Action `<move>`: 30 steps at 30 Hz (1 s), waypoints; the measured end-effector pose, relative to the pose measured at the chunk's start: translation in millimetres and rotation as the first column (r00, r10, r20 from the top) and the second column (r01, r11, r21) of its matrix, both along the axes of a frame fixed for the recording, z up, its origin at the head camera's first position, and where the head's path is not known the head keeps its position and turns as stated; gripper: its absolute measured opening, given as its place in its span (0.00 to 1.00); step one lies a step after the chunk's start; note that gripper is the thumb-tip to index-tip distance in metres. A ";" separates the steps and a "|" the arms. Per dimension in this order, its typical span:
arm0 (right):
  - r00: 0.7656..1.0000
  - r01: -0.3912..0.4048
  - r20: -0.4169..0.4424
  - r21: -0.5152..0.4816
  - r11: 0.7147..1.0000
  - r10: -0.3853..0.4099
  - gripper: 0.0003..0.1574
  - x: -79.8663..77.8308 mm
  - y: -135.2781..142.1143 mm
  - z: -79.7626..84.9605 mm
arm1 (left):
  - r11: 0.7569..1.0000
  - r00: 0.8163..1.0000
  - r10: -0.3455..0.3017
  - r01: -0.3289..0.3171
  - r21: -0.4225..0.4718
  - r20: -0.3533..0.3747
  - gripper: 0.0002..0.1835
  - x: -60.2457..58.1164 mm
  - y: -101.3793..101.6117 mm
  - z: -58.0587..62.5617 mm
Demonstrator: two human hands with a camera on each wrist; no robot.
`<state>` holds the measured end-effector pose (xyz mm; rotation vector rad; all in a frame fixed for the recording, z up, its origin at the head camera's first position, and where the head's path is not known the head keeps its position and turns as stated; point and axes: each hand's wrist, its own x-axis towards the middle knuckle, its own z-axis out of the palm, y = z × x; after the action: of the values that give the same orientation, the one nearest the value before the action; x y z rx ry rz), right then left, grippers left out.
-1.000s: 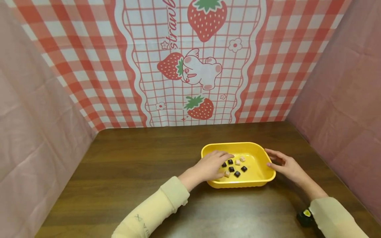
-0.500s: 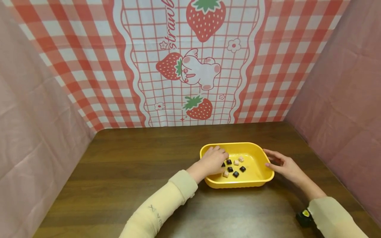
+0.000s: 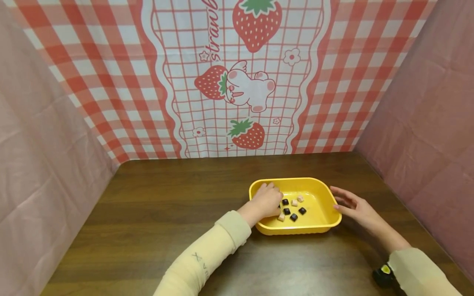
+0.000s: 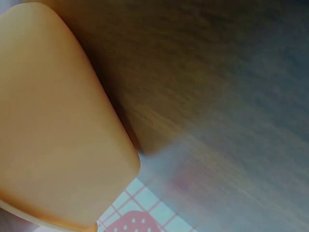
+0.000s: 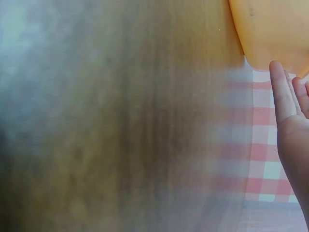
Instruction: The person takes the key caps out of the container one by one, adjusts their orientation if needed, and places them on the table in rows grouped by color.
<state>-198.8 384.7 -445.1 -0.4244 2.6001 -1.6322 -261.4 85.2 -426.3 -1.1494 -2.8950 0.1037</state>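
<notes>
I see the left hand point(image 3: 265, 200) beside small black and cream cubes point(image 3: 293, 217) in the yellow plastic tray point(image 3: 315, 207) on the brown wooden desk point(image 3: 177, 193); its grip I can't tell. The right hand's point(image 3: 357, 209) fingers are parted, by the rim.

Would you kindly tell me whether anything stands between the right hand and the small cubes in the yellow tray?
Yes: the right end wall of the yellow tray. The right hand is at its outer side, and the small cubes lie inside. Over that wall, the way looks open, except at the left hand.
</notes>
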 end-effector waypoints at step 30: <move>0.998 -0.059 0.017 -0.086 0.994 0.061 0.35 4.5 -1.4 1.0 | 0.976 0.991 -0.021 0.048 0.211 -0.129 0.13 14.0 -55.1 49.5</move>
<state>-194.4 383.3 -444.2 -0.4839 2.4850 -1.7245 -247.4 30.1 -376.8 -1.1113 -2.6953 -0.1289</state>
